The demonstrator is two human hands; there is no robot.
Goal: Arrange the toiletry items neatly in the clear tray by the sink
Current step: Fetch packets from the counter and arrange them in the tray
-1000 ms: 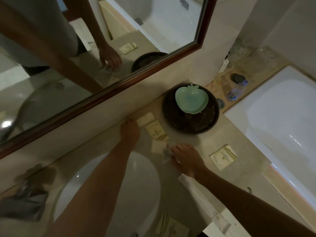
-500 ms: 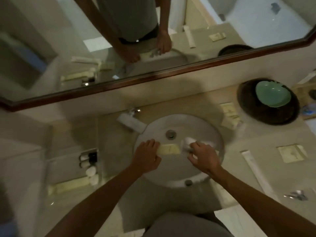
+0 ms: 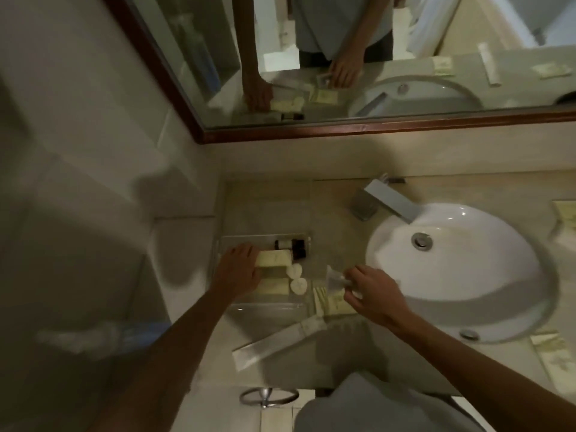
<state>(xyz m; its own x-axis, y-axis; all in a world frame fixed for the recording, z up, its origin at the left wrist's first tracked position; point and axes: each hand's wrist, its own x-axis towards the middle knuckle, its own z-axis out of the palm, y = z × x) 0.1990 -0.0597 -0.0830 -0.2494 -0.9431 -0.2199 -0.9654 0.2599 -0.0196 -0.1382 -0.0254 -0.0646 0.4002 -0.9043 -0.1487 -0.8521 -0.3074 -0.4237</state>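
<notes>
- Left hand (image 3: 238,269) reaches forward, palm down, fingers laid out nearly straight.
- Right hand (image 3: 372,294) hovers lower right, fingertips (image 3: 349,275) curled in a pinch, forearm angled in.

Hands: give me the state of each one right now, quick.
Left hand: open, fingers resting on a cream packet in the clear tray.
Right hand: pinching a small clear wrapped item beside the tray.

Clear tray (image 3: 268,308) on the table, left of the sink, holding cream tubes (image 3: 274,258) lying flat, two dark-capped bottles (image 3: 291,244) on their sides at its far edge, and two white round caps (image 3: 296,277). Cream sachets (image 3: 335,304) lie just beside its right wall; a long white packet (image 3: 277,342) lies nearer, diagonal.
</notes>
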